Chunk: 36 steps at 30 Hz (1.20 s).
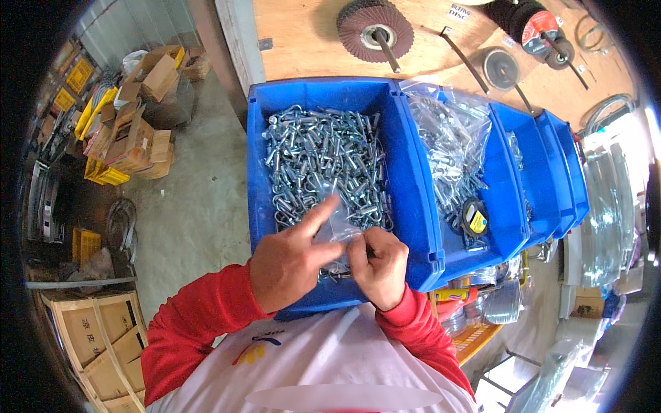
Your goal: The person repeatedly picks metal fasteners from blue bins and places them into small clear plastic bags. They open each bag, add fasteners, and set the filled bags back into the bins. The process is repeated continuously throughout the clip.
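Note:
My right hand [377, 267] pinches the edge of a small clear plastic bag [339, 227] between thumb and finger. Beside it, my left hand [284, 267] has its fingers stretched apart at the bag's other side; whether they touch the film is hard to make out. Both hands are over the front of a blue plastic bin [256, 193]. Small shiny metal pins [323, 148], many with a hooked end, fill that bin in a loose heap. Through the film it is unclear whether anything lies inside the bag.
More blue bins [506, 172] stand in a row to the right; the nearest holds bagged metal parts [447, 138] and a black tape measure [474, 219]. Abrasive discs [375, 31] hang on rods from a plywood board. Cardboard boxes [127, 141] and a wooden crate [93, 337] are at left.

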### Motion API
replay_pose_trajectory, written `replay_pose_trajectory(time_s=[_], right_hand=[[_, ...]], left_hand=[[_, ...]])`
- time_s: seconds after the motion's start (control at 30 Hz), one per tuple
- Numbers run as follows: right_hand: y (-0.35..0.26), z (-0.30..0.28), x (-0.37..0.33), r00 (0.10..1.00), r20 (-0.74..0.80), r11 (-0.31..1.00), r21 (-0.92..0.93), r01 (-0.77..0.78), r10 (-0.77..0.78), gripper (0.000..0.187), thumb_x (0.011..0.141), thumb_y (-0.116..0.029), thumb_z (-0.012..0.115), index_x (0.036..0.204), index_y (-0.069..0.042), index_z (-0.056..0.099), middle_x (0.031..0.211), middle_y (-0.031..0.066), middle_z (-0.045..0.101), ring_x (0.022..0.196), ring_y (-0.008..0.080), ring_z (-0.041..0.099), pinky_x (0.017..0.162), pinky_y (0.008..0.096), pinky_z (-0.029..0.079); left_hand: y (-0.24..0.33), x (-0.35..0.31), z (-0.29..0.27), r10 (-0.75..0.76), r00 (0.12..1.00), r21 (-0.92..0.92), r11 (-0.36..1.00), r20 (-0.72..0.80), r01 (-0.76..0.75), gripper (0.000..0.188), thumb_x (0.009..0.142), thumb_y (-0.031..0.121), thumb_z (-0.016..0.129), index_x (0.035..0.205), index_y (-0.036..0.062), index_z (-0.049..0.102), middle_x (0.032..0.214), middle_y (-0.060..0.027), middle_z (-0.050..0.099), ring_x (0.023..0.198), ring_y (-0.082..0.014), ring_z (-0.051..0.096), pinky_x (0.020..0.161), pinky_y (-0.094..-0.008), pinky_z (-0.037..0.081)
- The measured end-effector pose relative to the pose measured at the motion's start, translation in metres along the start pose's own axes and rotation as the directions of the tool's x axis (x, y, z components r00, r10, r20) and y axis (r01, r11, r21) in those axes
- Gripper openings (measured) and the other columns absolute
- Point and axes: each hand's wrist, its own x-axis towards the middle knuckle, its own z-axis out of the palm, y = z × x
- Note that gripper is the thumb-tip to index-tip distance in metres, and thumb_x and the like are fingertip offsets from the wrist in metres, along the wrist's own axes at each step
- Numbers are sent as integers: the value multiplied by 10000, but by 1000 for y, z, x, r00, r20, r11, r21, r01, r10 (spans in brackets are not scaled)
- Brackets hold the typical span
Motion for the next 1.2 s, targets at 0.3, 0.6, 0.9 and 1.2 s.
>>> replay_pose_trajectory(time_s=[0.3,0.6,0.9,1.2], right_hand=[[29,-3,49,951,120,938,-167,303,-286,149,859,-6,652,997,-13,707,1003,169,707,916,359,682,817,452,545],[65,20,29,908,404,825,-547,142,111,296,797,35,640,1077,-25,714,1108,179,703,971,379,680,832,428,559],[38,-4,17,929,-119,917,244,-315,351,78,953,-2,675,1018,40,685,846,7,653,760,103,583,690,249,458],[-27,-4,21,969,-233,983,144,115,-79,111,883,60,711,987,19,710,907,126,725,818,200,691,749,304,535]], left_hand=[[-68,42,-5,-286,933,-395,900,-219,183,336,919,-94,557,1207,-26,716,1206,-133,729,765,-97,694,668,-256,576],[-102,61,-1,-58,956,-158,987,-286,12,376,828,-75,571,1175,-18,705,1260,-216,695,1125,-369,692,973,-390,551],[-98,58,-13,44,998,-191,981,48,-34,319,784,58,682,1091,-26,713,1313,-290,648,1014,-387,727,818,-418,598],[-75,64,4,129,943,-335,942,306,-21,384,722,175,780,1018,-53,691,984,-264,708,938,-450,698,843,-478,570]])
